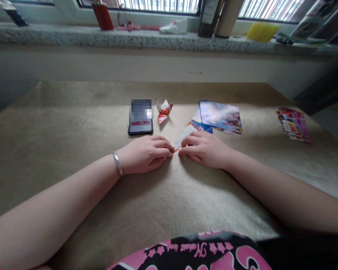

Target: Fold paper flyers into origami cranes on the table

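Note:
Between my hands lies a partly folded sheet of paper [185,134], white with an orange edge and a blue patterned part. My left hand [150,153] pinches its near left corner with the fingertips. My right hand [207,150] bends over the paper's right side, fingers closed on its near edge and hiding part of it. Just beyond my left hand, a folded red and white paper crane [165,111] stands on the table. A smartphone [141,127] with a blurred screen lies left of the crane.
Printed picture sheets [221,115] lie beyond my right hand. More colourful cards [293,125] rest near the right table edge. At the back, the granite windowsill [146,39] bears a red container [103,15], bottles [210,18] and a yellow object [262,32].

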Tool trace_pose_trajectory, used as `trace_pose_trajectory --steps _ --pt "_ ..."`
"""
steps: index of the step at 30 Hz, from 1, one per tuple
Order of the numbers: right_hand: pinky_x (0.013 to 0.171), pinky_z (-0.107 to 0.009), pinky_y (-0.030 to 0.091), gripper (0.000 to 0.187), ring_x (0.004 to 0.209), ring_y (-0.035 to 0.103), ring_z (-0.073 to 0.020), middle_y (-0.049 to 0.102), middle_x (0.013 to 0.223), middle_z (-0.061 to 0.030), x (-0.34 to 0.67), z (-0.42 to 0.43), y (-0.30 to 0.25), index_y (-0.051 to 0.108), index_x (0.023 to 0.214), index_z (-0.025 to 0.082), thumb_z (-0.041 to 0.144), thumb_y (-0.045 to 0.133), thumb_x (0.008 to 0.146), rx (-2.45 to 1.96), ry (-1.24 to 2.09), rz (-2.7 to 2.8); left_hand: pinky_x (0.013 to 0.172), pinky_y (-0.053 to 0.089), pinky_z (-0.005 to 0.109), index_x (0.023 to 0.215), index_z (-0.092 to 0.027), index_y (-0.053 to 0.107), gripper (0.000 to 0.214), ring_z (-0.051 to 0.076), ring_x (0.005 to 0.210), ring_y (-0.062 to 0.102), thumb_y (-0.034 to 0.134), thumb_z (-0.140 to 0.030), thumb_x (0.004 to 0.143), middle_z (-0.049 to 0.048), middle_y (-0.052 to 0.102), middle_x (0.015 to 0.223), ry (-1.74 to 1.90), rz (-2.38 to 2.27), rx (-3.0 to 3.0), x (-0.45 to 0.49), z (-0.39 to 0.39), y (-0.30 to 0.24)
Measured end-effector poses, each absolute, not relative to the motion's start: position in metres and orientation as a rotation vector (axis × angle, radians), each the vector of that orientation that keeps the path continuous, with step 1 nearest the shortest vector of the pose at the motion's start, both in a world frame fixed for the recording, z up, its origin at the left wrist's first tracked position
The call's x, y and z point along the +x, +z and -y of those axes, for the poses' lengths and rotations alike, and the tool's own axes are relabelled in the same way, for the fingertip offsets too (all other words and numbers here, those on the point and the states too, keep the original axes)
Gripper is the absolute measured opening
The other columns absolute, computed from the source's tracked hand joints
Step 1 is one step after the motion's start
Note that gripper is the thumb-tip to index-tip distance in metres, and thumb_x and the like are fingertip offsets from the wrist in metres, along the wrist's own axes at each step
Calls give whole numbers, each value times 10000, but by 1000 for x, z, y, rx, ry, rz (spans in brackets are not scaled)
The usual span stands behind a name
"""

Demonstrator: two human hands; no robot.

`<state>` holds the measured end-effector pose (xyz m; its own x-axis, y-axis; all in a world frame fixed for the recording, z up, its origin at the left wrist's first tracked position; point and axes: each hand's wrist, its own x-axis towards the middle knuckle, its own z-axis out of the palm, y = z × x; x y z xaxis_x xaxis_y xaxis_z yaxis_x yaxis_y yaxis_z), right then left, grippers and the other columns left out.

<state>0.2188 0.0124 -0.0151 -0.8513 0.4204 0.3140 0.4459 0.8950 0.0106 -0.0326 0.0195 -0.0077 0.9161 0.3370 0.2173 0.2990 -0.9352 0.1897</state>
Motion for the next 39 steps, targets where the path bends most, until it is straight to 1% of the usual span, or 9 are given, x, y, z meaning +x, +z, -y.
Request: trace_pose_trajectory --steps 4,10,16,21,26,28,30,34,39 --pt "688 -288 361 244 777 493 -148 661 933 -46 221 -13 -15 686 988 236 191 461 906 -644 -118 2764 889 501 342 1067 -197 631 270 186 1051 563 453 -145 871 65 655 1123 366 -484 2933 -33 -19 -7" --pt "695 -290 374 234 798 509 -157 669 932 -40 228 -14 -14 687 985 245 204 472 902 -654 -124 2761 885 506 352 1059 -189 632 269 189 1048 564 445 -144 872 70 653 1133 370 -485 2939 -32 -19 -7" --pt "701 -286 391 194 788 535 -148 670 890 -37 239 -17 -9 699 895 239 221 507 879 -616 -108 2757 892 507 356 1069 -197 632 275 187 1057 565 444 -150 874 74 653 1131 378 -475 2937 -34 -21 -8" --pt "701 -281 406 195 825 551 -154 675 937 -31 247 -20 -10 707 898 264 229 516 880 -682 -80 2734 882 511 345 1061 -193 632 275 190 1059 565 439 -144 869 72 651 1134 362 -477 2952 -33 -20 -8" --pt "661 -269 401 216 816 546 -153 681 935 -27 242 -17 -14 706 915 265 244 491 911 -672 -110 2718 854 509 309 996 -194 645 250 178 1020 583 439 -141 865 60 662 1086 331 -459 2990 -34 -21 -1" --pt "667 -274 402 217 820 538 -159 682 930 -30 237 -15 -15 707 909 255 242 490 912 -668 -134 2703 834 509 302 941 -191 647 232 177 993 588 441 -130 854 53 669 1050 323 -461 3015 -35 -21 2" --pt "690 -285 405 216 807 531 -161 683 915 -34 232 -14 -16 707 899 244 240 492 912 -653 -159 2679 837 508 305 924 -181 639 224 184 1005 584 443 -115 837 54 667 1056 341 -460 3031 -36 -21 2" --pt "737 -307 407 221 835 528 -177 682 907 -43 226 -13 -16 707 898 234 247 488 914 -633 -175 2667 852 509 307 996 -168 622 238 190 1044 576 445 -120 843 72 649 1127 359 -480 3026 -34 -21 0" --pt "753 -309 410 211 841 524 -177 677 907 -46 226 -15 -15 701 914 237 247 490 913 -633 -153 2676 844 503 309 1095 -184 616 265 187 1001 582 441 -168 896 66 664 1081 361 -479 3018 -30 -21 -1"
